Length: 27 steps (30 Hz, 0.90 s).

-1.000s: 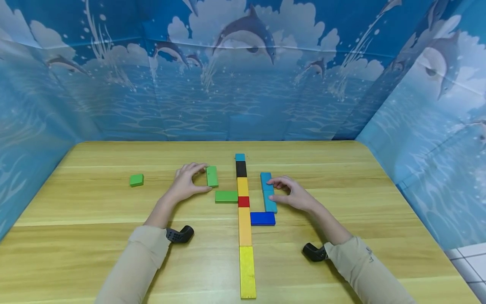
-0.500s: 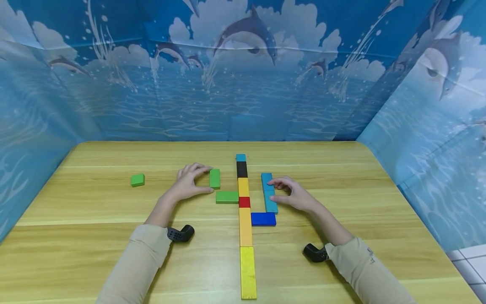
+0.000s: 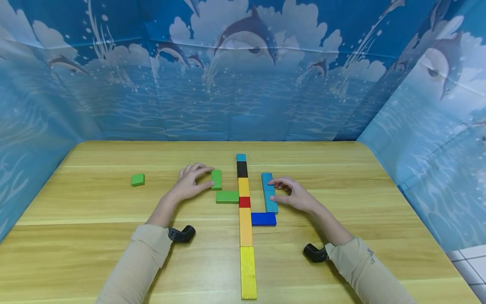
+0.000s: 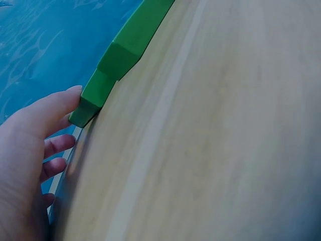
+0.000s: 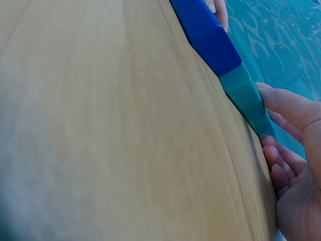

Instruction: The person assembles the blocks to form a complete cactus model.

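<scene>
My left hand (image 3: 186,183) pinches an upright-lying green block (image 3: 216,180) at its left side, thumb and index finger at its two ends. A second green block (image 3: 227,197) lies crosswise just below it and touches the central column. To the right, two light blue blocks (image 3: 267,180) lie end to end. The thumb and a bent index finger of my right hand (image 3: 298,195) touch their right side without clearly enclosing them. In the right wrist view, the right thumb meets a teal-looking block (image 5: 246,95). A dark blue block (image 3: 263,219) lies crosswise below the light blue pair.
A central column runs along the wooden table (image 3: 95,253), with a black block (image 3: 241,169), a red block (image 3: 244,202) and a long yellow block (image 3: 248,272) among its pieces. One small green block (image 3: 138,180) lies apart at left. A dolphin-print curtain (image 3: 212,101) surrounds the table.
My left hand has brought the green block rightward and slightly nearer, close above the crosswise green block, and its thumb has closed onto it. The right hand holds still.
</scene>
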Each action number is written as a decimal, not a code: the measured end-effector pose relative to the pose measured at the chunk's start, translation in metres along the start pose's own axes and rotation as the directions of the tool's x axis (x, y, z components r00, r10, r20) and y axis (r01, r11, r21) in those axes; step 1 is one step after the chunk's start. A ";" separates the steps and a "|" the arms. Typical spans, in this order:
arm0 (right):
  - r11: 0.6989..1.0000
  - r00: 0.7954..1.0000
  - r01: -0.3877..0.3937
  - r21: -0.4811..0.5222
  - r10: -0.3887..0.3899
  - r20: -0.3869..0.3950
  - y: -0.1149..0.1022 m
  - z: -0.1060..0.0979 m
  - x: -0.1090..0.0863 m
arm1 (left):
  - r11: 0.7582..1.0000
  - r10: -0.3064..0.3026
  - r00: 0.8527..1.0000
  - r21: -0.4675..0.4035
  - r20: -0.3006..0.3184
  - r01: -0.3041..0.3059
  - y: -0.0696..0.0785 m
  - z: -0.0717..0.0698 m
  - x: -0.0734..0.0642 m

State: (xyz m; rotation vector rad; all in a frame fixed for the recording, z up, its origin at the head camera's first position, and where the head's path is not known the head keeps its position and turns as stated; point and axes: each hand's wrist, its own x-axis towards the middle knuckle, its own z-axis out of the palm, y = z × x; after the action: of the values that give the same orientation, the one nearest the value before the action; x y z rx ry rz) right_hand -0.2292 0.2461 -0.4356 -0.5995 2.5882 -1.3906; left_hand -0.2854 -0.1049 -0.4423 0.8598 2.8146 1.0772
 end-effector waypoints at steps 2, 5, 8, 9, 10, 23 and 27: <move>1.000 1.000 0.008 -0.004 -0.008 -0.002 0.000 0.000 0.000 | 1.000 0.007 1.000 0.003 0.002 -0.007 0.000 0.001 0.000; 1.000 1.000 0.004 -0.004 -0.004 -0.003 0.000 0.000 0.000 | 1.000 0.009 1.000 0.007 0.003 -0.009 0.001 0.001 0.000; 1.000 1.000 -0.006 -0.003 0.006 0.002 0.000 0.000 0.000 | 1.000 0.008 1.000 0.015 0.005 -0.009 0.002 0.001 -0.001; 1.000 1.000 -0.006 -0.002 0.006 0.002 0.000 0.000 0.000 | 1.000 0.008 1.000 0.020 0.006 -0.008 0.002 0.001 -0.001; 1.000 1.000 -0.010 0.003 0.010 0.003 -0.001 0.000 0.000 | 1.000 0.008 1.000 0.025 0.008 -0.008 0.002 0.000 -0.001; 1.000 1.000 -0.009 0.002 0.009 0.002 -0.001 0.000 0.000 | 0.999 0.017 1.000 0.051 0.010 -0.018 0.003 0.001 -0.002; 1.000 1.000 -0.010 0.009 0.010 0.003 -0.001 0.000 0.000 | 0.998 0.020 1.000 0.055 0.010 -0.020 0.004 0.001 -0.002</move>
State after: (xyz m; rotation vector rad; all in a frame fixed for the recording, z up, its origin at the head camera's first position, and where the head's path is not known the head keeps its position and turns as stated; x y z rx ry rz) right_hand -0.2286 0.2461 -0.4348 -0.5853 2.5780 -1.3963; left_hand -0.2819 -0.1031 -0.4410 0.8971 2.8468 0.9993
